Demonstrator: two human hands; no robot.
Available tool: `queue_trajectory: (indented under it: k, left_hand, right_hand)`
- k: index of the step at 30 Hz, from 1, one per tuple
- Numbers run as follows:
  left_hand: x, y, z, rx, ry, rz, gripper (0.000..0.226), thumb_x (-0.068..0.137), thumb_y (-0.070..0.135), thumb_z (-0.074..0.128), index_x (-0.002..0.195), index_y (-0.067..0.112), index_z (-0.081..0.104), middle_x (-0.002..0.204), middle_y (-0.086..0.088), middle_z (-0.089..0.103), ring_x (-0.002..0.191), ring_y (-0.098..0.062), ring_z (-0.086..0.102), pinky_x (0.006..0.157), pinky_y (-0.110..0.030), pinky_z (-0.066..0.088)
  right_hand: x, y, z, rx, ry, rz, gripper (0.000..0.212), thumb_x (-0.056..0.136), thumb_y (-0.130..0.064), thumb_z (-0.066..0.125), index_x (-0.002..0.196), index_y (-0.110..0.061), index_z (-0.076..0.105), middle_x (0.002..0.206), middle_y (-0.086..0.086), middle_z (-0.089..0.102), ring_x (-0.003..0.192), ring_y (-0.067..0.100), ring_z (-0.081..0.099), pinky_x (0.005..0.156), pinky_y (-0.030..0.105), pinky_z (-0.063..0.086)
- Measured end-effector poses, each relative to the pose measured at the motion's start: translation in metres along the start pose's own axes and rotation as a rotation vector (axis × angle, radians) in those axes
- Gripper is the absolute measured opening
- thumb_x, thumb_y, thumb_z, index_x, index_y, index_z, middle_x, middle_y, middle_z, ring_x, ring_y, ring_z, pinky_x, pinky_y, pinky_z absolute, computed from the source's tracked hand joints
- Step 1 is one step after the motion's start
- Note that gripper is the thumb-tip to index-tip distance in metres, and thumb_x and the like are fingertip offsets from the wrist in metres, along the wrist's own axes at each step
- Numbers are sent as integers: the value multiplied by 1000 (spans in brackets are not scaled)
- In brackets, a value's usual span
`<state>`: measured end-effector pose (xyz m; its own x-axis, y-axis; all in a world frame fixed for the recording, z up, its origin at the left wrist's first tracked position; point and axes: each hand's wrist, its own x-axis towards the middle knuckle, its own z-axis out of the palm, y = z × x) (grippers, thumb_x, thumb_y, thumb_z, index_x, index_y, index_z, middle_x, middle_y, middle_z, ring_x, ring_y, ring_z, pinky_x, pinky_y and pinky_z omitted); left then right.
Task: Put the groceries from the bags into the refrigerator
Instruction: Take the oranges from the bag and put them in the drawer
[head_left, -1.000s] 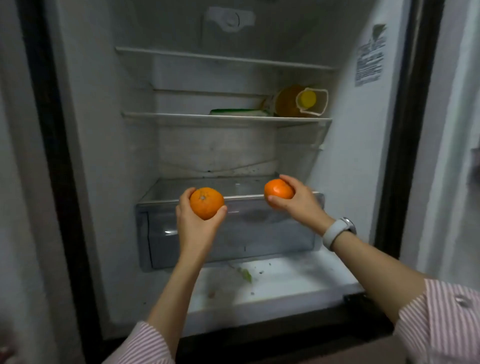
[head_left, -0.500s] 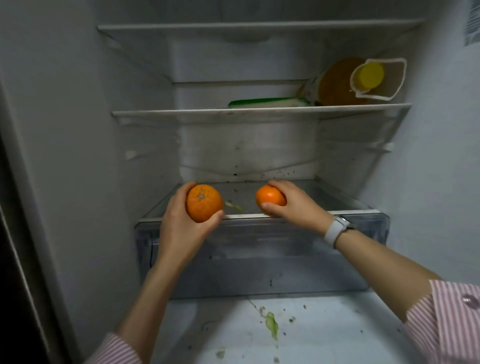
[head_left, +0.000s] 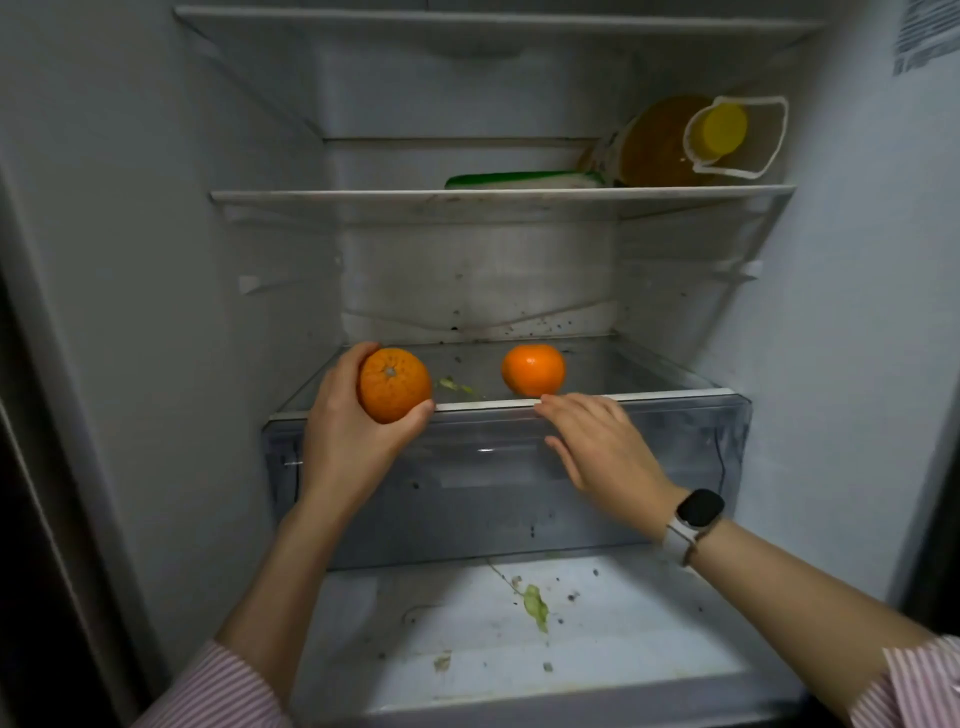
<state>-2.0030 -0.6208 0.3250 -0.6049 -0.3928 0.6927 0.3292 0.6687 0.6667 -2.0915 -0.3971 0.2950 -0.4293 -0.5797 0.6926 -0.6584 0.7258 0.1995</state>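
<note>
I face the open refrigerator. My left hand (head_left: 347, 431) grips a large orange (head_left: 395, 384) at the front left edge of the glass shelf (head_left: 623, 374) over the crisper drawer. A smaller orange (head_left: 533, 369) sits alone on that shelf, near its middle. My right hand (head_left: 597, 441) is just in front of and below it, fingers straight, holding nothing, fingertips at the shelf's front rim.
The clear crisper drawer (head_left: 519, 493) is pushed in under the shelf. On the shelf above lie a bottle of amber liquid with a yellow cap (head_left: 675, 143) and a flat green packet (head_left: 519, 180). Green scraps (head_left: 535, 605) dot the fridge floor.
My right hand has let go of the smaller orange on the shelf and drawn back to the rim. The left hand still holds its orange at the shelf edge. The view moved closer.
</note>
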Motion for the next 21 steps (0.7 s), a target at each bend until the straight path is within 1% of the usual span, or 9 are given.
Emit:
queue_trajectory:
  k: [3, 5, 7, 8, 10, 12, 15, 17, 21]
  left_hand:
    - [-3, 5, -5, -6, 5, -4, 69, 68, 26, 80, 127, 26, 45, 127, 0, 51, 107, -18, 53, 88, -34, 46]
    - [-4, 11, -9, -16, 3, -1, 69, 67, 26, 80, 127, 28, 45, 126, 0, 50, 105, -17, 53, 87, -33, 46]
    - [-3, 17, -13, -24, 5, 25, 69, 66, 25, 81, 126, 27, 46, 125, -1, 52, 105, -18, 54, 87, -32, 46]
    - [-1, 20, -15, -25, 7, 39, 69, 66, 25, 81, 126, 27, 46, 125, -1, 52, 105, -18, 55, 87, -31, 45]
    - [3, 29, -19, -23, -1, 63, 69, 66, 25, 81, 126, 26, 47, 124, -2, 53, 104, -18, 55, 85, -30, 44]
    - [5, 38, -22, -14, -19, 86, 69, 66, 24, 81, 125, 25, 47, 123, -2, 53, 104, -19, 55, 85, -30, 44]
    - [6, 49, -26, -6, -36, 120, 73, 60, 31, 84, 124, 24, 48, 120, -4, 55, 103, -21, 56, 89, -33, 46]
    - [5, 55, -28, -4, -50, 131, 74, 58, 34, 83, 123, 25, 48, 120, -4, 55, 103, -20, 56, 88, -33, 46]
    - [5, 64, -30, 49, -97, 146, 67, 65, 26, 82, 123, 25, 49, 118, -3, 56, 101, -18, 55, 83, -27, 40]
  right_hand:
    - [0, -5, -11, 58, -28, 5, 31, 84, -26, 41, 100, -11, 63, 95, 5, 67, 84, 26, 64, 71, 34, 48]
    - [-2, -6, -24, 115, -46, 20, 30, 86, -28, 39, 98, -13, 63, 92, 3, 66, 83, 26, 61, 70, 33, 43]
    - [-1, -5, -40, 210, -71, 58, 25, 89, -29, 47, 105, -16, 61, 103, 2, 65, 95, 25, 56, 78, 32, 35]
    - [1, -4, -47, 267, -118, 82, 24, 90, -28, 52, 111, -18, 59, 110, 0, 63, 102, 22, 53, 83, 30, 33]
    - [5, -3, -63, 390, -252, 149, 34, 88, -27, 59, 122, -21, 55, 116, -1, 59, 105, 13, 50, 89, 24, 33]
    - [9, -4, -79, 511, -362, 194, 41, 85, -25, 64, 124, -19, 55, 114, -2, 58, 99, 7, 50, 88, 19, 35]
    - [5, -5, -96, 550, -478, 134, 35, 82, -25, 67, 116, -18, 63, 99, -11, 53, 91, 6, 51, 83, 18, 37]
    - [0, -5, -105, 589, -510, 106, 32, 80, -26, 69, 112, -20, 65, 91, -17, 52, 85, 1, 52, 78, 14, 39]
    - [-7, -10, -124, 675, -583, 62, 28, 75, -23, 74, 103, -19, 69, 84, -15, 55, 73, -6, 51, 70, 9, 40]
